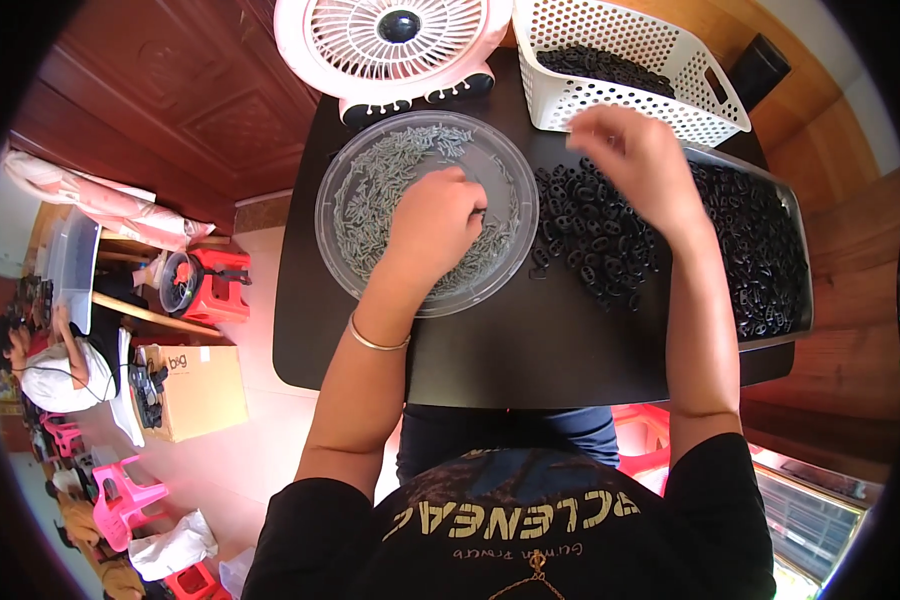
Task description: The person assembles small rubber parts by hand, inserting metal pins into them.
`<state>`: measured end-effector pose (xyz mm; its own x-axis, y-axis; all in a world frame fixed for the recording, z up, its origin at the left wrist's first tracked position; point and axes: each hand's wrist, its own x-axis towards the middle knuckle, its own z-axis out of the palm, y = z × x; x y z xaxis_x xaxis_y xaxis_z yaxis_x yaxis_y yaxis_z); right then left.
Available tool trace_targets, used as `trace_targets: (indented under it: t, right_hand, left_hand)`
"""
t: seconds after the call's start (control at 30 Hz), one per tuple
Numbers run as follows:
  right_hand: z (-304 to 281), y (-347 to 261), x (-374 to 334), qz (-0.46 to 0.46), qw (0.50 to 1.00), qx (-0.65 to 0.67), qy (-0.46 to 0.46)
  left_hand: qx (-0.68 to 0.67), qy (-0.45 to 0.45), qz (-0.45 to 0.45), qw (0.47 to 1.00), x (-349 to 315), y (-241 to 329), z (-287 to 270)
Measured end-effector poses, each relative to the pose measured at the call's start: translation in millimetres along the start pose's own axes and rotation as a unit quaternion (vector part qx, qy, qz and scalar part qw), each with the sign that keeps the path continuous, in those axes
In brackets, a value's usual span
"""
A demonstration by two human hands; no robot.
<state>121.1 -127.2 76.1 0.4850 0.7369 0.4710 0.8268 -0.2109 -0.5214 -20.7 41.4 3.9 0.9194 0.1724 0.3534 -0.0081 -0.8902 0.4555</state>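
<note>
My left hand (438,228) is closed above a round clear tub (327,235) of small grey screw-like pins (380,185). A dark bit shows at its curled fingertips, too small to name. To the right, my right hand (638,165) hovers over the far edge of a heap of small black oval parts with holes (595,230). Its bent fingers are smeared by motion, and whether they hold anything cannot be made out. Beyond it stands a white perforated basket (610,115) with black parts inside.
A metal tray (808,250) full of black parts lies at the table's right. Behind the tub stands a pink-white fan (395,50); a black cylinder (760,70) is beside the basket. At left are a cardboard box (205,390), stools (125,500) and a seated person (65,375).
</note>
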Motion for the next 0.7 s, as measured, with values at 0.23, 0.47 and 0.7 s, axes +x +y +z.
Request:
trace_targets:
  t: [0.23, 0.47, 0.7]
  right_hand:
    - [16.5, -5.7, -54.6, 0.014, 0.969, 0.09, -0.23]
    - [33.3, -16.7, -68.1, -0.027, 0.975, -0.046, -0.215]
    - [32.4, -15.6, -70.0, -0.008, 0.968, -0.025, -0.25]
  left_hand:
    - [0.086, 0.025, 0.005, 0.996, 1.1, 5.4, 9.9]
    - [-0.115, 0.009, -0.074, 0.991, 6.8, 10.1, 1.0]
    - [-0.532, -0.069, -0.115, 0.836, 9.9, 15.6, 2.2]
